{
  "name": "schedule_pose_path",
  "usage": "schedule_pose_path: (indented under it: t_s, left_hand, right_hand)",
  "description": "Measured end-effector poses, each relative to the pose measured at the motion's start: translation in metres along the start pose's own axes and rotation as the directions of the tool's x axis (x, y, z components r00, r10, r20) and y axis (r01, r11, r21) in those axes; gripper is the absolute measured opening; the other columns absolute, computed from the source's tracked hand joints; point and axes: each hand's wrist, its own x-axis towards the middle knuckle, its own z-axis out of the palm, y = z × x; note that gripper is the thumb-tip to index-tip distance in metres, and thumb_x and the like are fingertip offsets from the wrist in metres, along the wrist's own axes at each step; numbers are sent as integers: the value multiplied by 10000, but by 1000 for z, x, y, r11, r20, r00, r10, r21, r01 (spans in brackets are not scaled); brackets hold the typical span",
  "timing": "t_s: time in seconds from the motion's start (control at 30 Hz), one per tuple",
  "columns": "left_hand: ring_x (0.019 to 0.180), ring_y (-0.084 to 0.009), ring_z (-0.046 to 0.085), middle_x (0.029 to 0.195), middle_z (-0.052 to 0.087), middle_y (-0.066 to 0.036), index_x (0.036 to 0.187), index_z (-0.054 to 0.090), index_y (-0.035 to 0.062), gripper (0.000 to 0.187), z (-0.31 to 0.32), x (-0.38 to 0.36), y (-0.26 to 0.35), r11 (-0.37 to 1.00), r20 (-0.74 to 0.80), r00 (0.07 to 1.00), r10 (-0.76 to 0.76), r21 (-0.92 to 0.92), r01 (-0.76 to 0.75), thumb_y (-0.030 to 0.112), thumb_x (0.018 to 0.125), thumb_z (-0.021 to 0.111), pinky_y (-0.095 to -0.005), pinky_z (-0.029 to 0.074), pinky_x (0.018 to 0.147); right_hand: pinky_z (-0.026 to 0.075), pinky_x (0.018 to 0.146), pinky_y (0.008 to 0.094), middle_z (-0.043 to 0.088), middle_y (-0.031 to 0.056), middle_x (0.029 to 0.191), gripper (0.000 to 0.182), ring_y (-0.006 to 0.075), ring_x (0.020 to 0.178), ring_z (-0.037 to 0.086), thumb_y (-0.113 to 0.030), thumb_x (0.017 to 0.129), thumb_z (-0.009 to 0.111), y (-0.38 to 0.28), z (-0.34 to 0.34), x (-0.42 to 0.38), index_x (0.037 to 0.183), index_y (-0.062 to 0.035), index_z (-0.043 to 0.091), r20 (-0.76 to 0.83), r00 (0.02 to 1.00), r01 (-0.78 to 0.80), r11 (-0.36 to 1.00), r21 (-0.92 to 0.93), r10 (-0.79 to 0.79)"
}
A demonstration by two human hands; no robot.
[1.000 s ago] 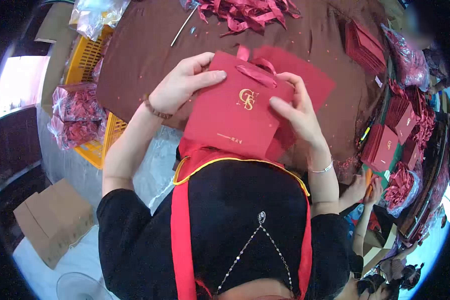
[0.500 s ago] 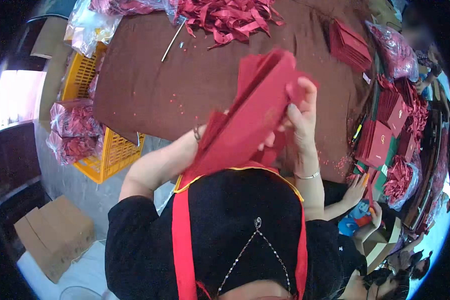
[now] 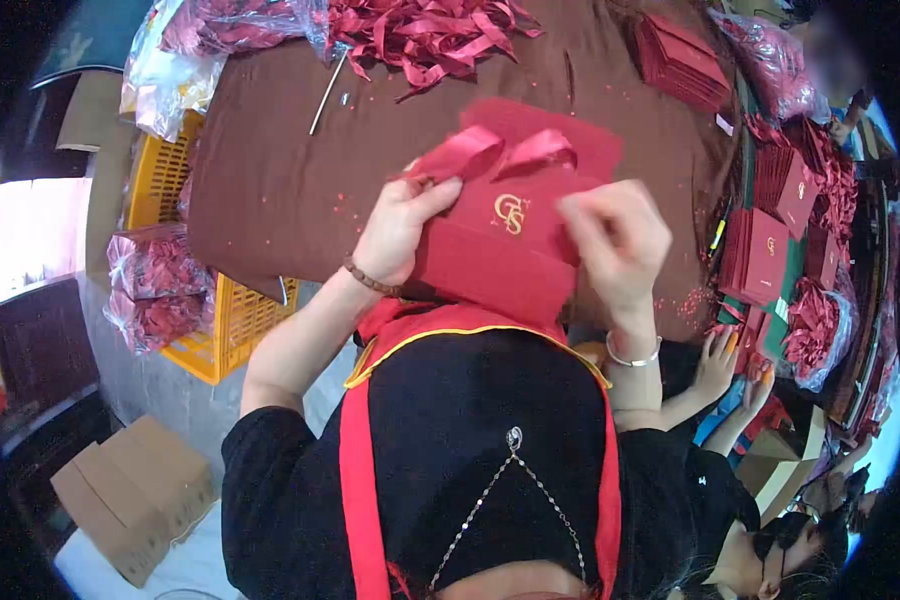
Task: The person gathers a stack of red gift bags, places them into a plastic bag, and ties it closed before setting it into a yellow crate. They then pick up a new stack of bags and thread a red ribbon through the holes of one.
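Note:
In front of my chest is a red gift bag (image 3: 470, 225) with a gold monogram and a pink-red ribbon (image 3: 470, 155) looped at its upper part. My left hand (image 3: 400, 215) grips the bag's left side, thumb lying over the front. Over the bag's right edge, my right hand (image 3: 620, 240) is blurred, its fingers curled into a pinch. Whether anything sits between those fingertips I cannot make out. Another red panel (image 3: 560, 130) shows behind the ribbon.
Loose red ribbons (image 3: 430, 35) and a thin rod (image 3: 328, 95) lie on the brown cloth (image 3: 280, 180). Stacked red bags (image 3: 755, 255) are at right, near a co-worker's hands (image 3: 715, 365). Yellow crates (image 3: 235, 320) and a cardboard box (image 3: 135, 490) stand at left.
The bag was tilted and blurred and has turned so its gold monogram faces up. My left hand has come into view on its left side; my right hand has lowered.

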Motion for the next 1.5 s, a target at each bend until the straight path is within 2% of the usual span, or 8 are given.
schedule_pose_path:
  t_s: [0.17, 0.4, 0.87, 0.93, 1.0, 1.2, 1.4, 1.5]
  left_hand:
    - [826, -75, 560, 941, 603, -15, 1025, 532, 41, 190, -10, -1, -22, 977, 120, 989, -87, 204, 61, 99, 849, 574, -232, 448, 752]
    - [785, -55, 556, 905, 604, -5, 999, 527, 43, 154, -7, -11, -14, 992, 83, 989, -123, 20, 122, 99, 860, 565, -211, 444, 724]
    - [780, -94, 547, 800, 592, -21, 920, 587, 21, 279, -36, 25, 1, 948, 61, 997, -44, 317, 23, 264, 932, 450, -260, 448, 711]
    - [752, -242, 581, 773, 587, -114, 877, 590, 21, 209, -61, 72, -5, 338, 163, 781, 602, 834, -435, 215, 862, 514, -326, 448, 681]
    - [830, -300, 558, 871, 563, -110, 869, 603, 77, 176, -87, 108, 0, -84, 224, 713, 665, 970, -226, 240, 805, 579, -404, 442, 701]
    - [786, -265, 536, 831, 529, -64, 813, 579, 129, 124, -108, 145, 2, -428, 352, 710, 610, 900, -79, 241, 770, 612, -417, 406, 649]
    - [630, -158, 580, 683, 590, -54, 947, 560, 31, 161, -102, 69, 21, 403, 119, 833, 540, 832, -381, 132, 823, 575, -295, 456, 586]
    - [643, -87, 539, 712, 568, -32, 991, 572, 17, 184, -109, 24, 56, 922, -39, 988, 151, 367, -127, 94, 825, 559, -205, 414, 566]
  right_hand:
    - [452, 681, 372, 573, 90, 797, 150, 255, 773, 565, -51, 747, 593, -4, 19, 0, 896, -50, 592, 550, 818, 229, 972, -46, -167]
    - [376, 955, 360, 364, 210, 1321, 413, 330, 1061, 506, -23, 843, 483, 7, 22, 22, 1249, -1, 416, 37, 994, -104, 994, -44, 106]
    - [390, 694, 354, 552, 72, 871, 254, 244, 826, 521, -138, 748, 637, -5, 23, 9, 983, -54, 592, 307, 952, 109, 947, -301, -12]
    - [392, 663, 349, 546, 65, 861, 236, 238, 782, 528, -140, 747, 639, -3, 24, 6, 966, -65, 594, 352, 934, 42, 961, -274, 60]
    - [395, 648, 346, 559, 75, 860, 209, 238, 745, 549, -145, 757, 636, -2, 23, 7, 945, -67, 584, 352, 935, 67, 954, -293, 42]
    - [470, 630, 380, 595, 152, 807, 247, 309, 734, 599, -174, 777, 634, 3, 15, 15, 949, -23, 542, 417, 839, -329, 936, -125, 350]
    - [477, 662, 355, 613, 154, 812, 260, 303, 759, 612, -193, 771, 647, 8, 14, 18, 949, -23, 563, 400, 862, -296, 950, -100, 311]
    - [475, 660, 324, 627, 132, 787, 267, 233, 743, 624, -188, 761, 661, 20, 16, 20, 966, -36, 587, 487, 760, -466, 883, -53, 430]
